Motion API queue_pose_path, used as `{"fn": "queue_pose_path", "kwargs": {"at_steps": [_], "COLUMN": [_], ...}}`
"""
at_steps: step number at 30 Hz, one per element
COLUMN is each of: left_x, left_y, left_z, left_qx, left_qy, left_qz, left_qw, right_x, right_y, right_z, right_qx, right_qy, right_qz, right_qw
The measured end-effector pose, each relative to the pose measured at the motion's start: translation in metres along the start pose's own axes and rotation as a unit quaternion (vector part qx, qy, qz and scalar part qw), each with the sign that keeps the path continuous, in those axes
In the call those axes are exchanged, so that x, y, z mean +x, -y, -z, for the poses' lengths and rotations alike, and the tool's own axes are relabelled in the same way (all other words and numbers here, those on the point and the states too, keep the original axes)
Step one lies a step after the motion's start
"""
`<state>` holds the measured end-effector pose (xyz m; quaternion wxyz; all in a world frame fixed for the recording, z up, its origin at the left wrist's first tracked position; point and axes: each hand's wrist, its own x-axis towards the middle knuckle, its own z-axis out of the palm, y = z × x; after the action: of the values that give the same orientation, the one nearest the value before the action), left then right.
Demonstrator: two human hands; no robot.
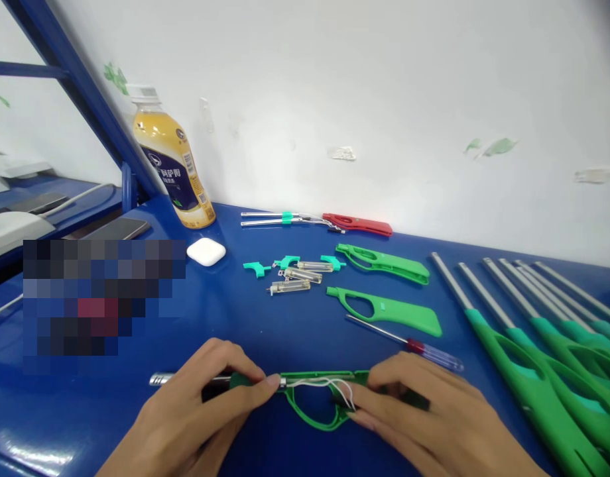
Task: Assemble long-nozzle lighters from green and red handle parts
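Note:
My left hand (205, 391) is closed around a metal lighter tube (160, 379), thumb and fingers pinching near where it meets a green lighter handle half (317, 424). That half lies with its hollow side up, its trigger loop toward me. Thin white wires (322, 381) run from the tube's end and curl to the right. Closed at the handle's other end, my right hand (424, 404) covers most of the grip. Its fingertips are at the wire ends, where a dark small part is mostly hidden.
Beyond my hands lie a screwdriver (407, 341), green handle halves (384, 311), clear fuel tanks (290, 286), teal triggers (256, 268), spare tubes (265, 223) and a red handle (359, 224). Several assembled lighters (528, 377) stand right. A bottle (173, 165) and white case (206, 252) are left.

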<state>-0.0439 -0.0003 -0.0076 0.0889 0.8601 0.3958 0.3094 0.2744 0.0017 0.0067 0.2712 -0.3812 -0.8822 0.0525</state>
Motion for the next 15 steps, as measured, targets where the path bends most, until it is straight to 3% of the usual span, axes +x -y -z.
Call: {"fn": "queue_pose_path", "kwargs": {"at_steps": [15], "left_x": [0.0028], "left_y": [-0.0065], "left_z": [-0.0034], "left_qx": [-0.017], "left_qy": [0.002], "left_qz": [0.004], "left_qw": [1.0], "right_x": [-0.0023], "right_y": [-0.0005], "right_z": [-0.001], "right_qx": [0.047], "right_qy": [0.0], "right_qz": [-0.027], "right_qw": [0.999]}}
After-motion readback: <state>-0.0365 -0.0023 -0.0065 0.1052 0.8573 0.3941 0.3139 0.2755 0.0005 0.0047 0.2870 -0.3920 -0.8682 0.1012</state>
